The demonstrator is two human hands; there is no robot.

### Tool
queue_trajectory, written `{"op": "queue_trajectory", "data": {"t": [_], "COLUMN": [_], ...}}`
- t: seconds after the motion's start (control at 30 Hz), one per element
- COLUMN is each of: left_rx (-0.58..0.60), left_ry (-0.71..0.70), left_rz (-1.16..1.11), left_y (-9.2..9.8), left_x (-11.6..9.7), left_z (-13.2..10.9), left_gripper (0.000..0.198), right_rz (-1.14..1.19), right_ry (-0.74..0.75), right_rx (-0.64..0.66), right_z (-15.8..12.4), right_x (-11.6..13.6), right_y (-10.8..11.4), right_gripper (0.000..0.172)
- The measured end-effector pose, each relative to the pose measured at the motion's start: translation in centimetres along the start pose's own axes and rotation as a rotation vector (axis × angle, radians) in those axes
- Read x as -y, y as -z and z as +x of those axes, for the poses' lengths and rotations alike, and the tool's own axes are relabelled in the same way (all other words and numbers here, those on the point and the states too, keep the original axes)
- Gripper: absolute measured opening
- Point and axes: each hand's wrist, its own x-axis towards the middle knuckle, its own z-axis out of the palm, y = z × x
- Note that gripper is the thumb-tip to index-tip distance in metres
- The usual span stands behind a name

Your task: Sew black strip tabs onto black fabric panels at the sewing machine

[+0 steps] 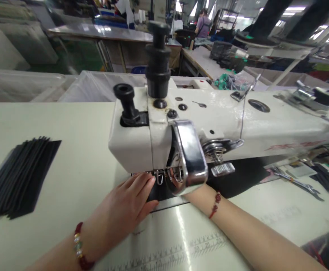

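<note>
My left hand [134,194] lies on a dark piece of fabric [160,191] just left of the presser foot [160,177] of a white sewing machine [164,141]. Its fingers are stretched out and the thumb rests apart on the cloth. My right hand [194,192] reaches in behind the shiny metal thread cover [191,154], which hides most of its fingers. Dark cloth [234,177] also spreads under the machine arm, beyond my right wrist. What the right fingers do cannot be made out.
A stack of black fabric strips [23,173] lies on the left of the pale table [85,150]. Long-handled metal tweezers or scissors [299,182] rest at the right. A printed ruler scale [181,250] runs along the front. Farther back, a person [203,25] stands among worktables.
</note>
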Motion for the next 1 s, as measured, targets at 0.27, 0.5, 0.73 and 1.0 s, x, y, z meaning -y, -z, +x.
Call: {"op": "queue_trajectory", "data": {"t": [0.27, 0.5, 0.73, 1.0], "left_rx": [-0.004, 0.034, 0.019, -0.009], "left_ry": [0.003, -0.072, -0.149, -0.142], "left_rz": [-0.095, -0.113, -0.085, -0.185], "left_y": [1.0, 2.2, 2.1, 1.5], "left_x": [0.7, 0.6, 0.5, 0.6], "left_z": [-0.7, -0.9, -0.6, -1.2], "left_gripper": [0.039, 0.026, 0.024, 0.025], "right_rz": [0.003, -0.138, -0.301, -0.341], "right_ry": [0.039, 0.045, 0.09, 0.077], "right_rx": [0.038, 0.065, 0.157, 0.223], "right_z": [0.0, -1.4, -1.7, -1.6], "right_x": [0.1, 1.1, 1.1, 1.4], "right_y": [1.2, 3.2, 3.3, 3.5], "right_gripper": [0.024, 0.017, 0.013, 0.015]}}
